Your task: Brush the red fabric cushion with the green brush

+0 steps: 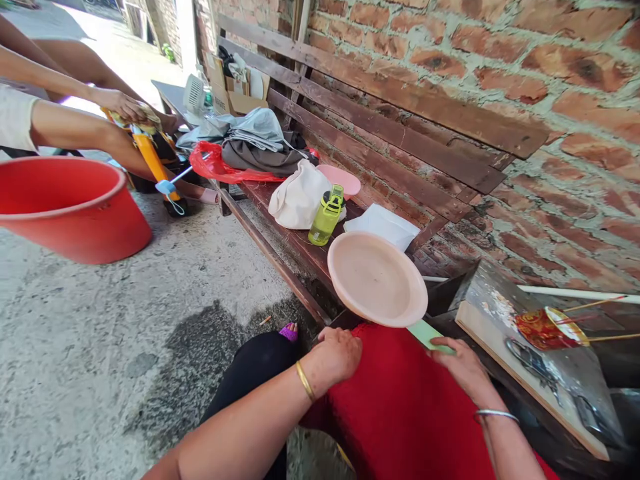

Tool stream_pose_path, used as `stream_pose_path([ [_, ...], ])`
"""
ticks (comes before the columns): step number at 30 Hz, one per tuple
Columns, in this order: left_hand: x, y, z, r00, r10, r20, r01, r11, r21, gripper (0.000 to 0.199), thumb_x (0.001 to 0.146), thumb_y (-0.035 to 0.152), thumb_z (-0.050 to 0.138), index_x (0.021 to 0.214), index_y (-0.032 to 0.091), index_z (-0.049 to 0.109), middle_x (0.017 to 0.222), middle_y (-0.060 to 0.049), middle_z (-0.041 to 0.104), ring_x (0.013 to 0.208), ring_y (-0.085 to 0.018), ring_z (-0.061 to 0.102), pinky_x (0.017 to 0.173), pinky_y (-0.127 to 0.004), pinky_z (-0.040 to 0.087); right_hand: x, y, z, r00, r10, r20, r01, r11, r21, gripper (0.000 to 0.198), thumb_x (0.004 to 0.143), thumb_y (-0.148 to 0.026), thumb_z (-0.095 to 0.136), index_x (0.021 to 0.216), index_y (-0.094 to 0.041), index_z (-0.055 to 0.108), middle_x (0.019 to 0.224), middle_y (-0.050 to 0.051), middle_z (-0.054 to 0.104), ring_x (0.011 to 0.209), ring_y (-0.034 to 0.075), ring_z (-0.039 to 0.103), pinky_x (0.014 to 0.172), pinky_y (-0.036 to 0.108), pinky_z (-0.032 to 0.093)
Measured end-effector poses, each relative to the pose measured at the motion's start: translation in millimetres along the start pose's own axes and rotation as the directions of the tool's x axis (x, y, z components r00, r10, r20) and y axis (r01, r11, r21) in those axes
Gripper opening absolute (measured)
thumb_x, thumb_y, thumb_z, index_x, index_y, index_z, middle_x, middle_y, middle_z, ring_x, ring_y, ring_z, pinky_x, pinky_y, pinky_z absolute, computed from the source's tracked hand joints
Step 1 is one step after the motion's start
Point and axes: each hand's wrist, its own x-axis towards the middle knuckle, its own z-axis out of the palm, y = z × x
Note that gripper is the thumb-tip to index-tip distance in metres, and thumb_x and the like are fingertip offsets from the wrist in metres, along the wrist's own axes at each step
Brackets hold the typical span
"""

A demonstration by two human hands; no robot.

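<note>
Red cloth (400, 393) between both hands (340, 355); flat green strip (426, 333) in the right.

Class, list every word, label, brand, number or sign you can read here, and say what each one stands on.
No text can be read with certainty.
Green bottle: faint pale marks low on its side, too small to read.
Cardboard box: dark print on its side, too blurred to read.
Red bucket: small dark marks below the rim, not readable.
</note>
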Motion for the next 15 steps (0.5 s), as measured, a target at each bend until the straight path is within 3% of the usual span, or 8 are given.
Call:
stream_pose_path([
  [3, 0.1, -0.5, -3.1, 1.0, -0.014, -0.008, 0.014, 1.0, 0.006, 0.032, 0.093, 0.024, 0.049, 0.119, 0.012, 0.064, 0.111, -0.021, 0.068, 0.103, -0.034, 0.066, 0.082, -0.053, 0.052, 9.9, -11.3, 28.2, 1.0, -0.023, 0.015, 0.022, 0.998, 0.05, 0.059, 0.056, -0.061, 0.059, 0.097, -0.022, 0.077, 0.1, 0.008, 0.063, 0.093, 0.029, 0.061, 0.081, 0.036, 0.045],
  [6, -0.9, 2.3, -8.9, 0.999, -0.001, 0.043, 0.001, 1.0, -0.006, 0.034, 0.094, 0.025, 0.049, 0.121, 0.012, 0.064, 0.115, -0.022, 0.067, 0.106, -0.035, 0.065, 0.084, -0.053, 0.052, 3.6, 4.5, 34.0, 1.0, 0.002, 0.025, -0.004, 0.997, 0.077, 0.062, 0.053, -0.063, 0.061, 0.099, -0.023, 0.077, 0.102, 0.008, 0.065, 0.094, 0.028, 0.062, 0.083, 0.036, 0.046],
  [11, 1.3, 10.4, -8.4, 1.0, 0.019, 0.009, -0.019, 1.0, 0.013, 0.033, 0.094, 0.025, 0.05, 0.12, 0.012, 0.064, 0.115, -0.022, 0.068, 0.108, -0.034, 0.065, 0.083, -0.053, 0.053, -43.9, 90.0, -14.6, 0.985, 0.169, -0.018, -0.168, 0.985, 0.047, 0.05, 0.043, -0.057, 0.065, 0.081, -0.026, 0.079, 0.091, 0.011, 0.07, 0.092, 0.034, 0.065, 0.083, 0.043, 0.046],
  [15, 0.2, 11.8, -4.9, 0.999, 0.033, 0.0, -0.033, 0.999, 0.029, 0.035, 0.092, 0.032, 0.055, 0.119, 0.011, 0.064, 0.112, -0.023, 0.068, 0.106, -0.035, 0.066, 0.081, -0.053, 0.054, -82.8, 159.7, -61.5, 0.931, 0.338, -0.137, -0.341, 0.94, 0.0, 0.024, 0.038, -0.052, 0.064, 0.054, -0.036, 0.071, 0.065, 0.012, 0.067, 0.07, 0.037, 0.066, 0.071, 0.049, 0.047],
])
